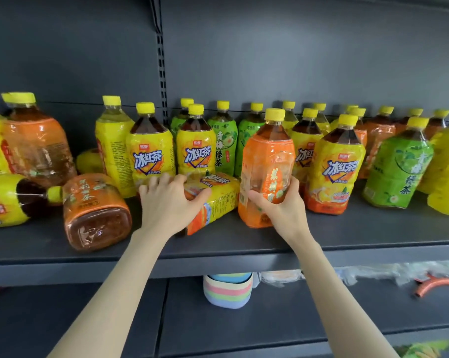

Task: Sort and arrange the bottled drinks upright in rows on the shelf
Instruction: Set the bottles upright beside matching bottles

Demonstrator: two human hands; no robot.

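My right hand (277,205) grips the lower body of an upright orange-labelled bottle (267,161) near the shelf's front edge. My left hand (169,200) curls over a yellow-labelled bottle (215,200) that lies on its side in the middle of the shelf (218,244). Behind them stand several upright yellow-labelled bottles (150,148) and green-labelled bottles (223,140), all with yellow caps. At the left, an orange-labelled bottle (94,210) lies on its side with its base toward me, and a yellow one (14,200) lies beside it.
More upright bottles fill the right part of the shelf, among them a green one (396,164) and a yellow one (334,164). Under the shelf sit a pastel striped object (227,290), clear plastic wrap (373,275) and an orange tool (435,285). A dark back panel rises behind.
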